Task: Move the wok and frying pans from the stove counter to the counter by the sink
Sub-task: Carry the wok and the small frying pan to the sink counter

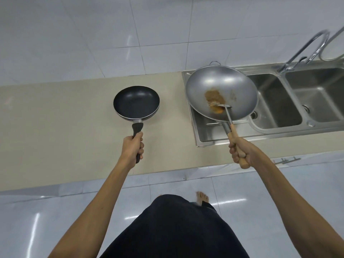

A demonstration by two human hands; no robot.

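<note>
A small black frying pan hangs level over the beige counter, and my left hand grips its black handle. My right hand is closed around the wooden handle of a large steel wok, which hovers above the draining board at the left end of the sink. Brown food residue and a metal spatula lie inside the wok. The spatula's wooden grip runs alongside the wok handle in the same hand.
A double-bowl steel sink with a curved tap fills the right side. White tiled wall rises behind the counter. Glossy tiled floor lies below, with my dark clothing and a bare foot near the counter's front edge.
</note>
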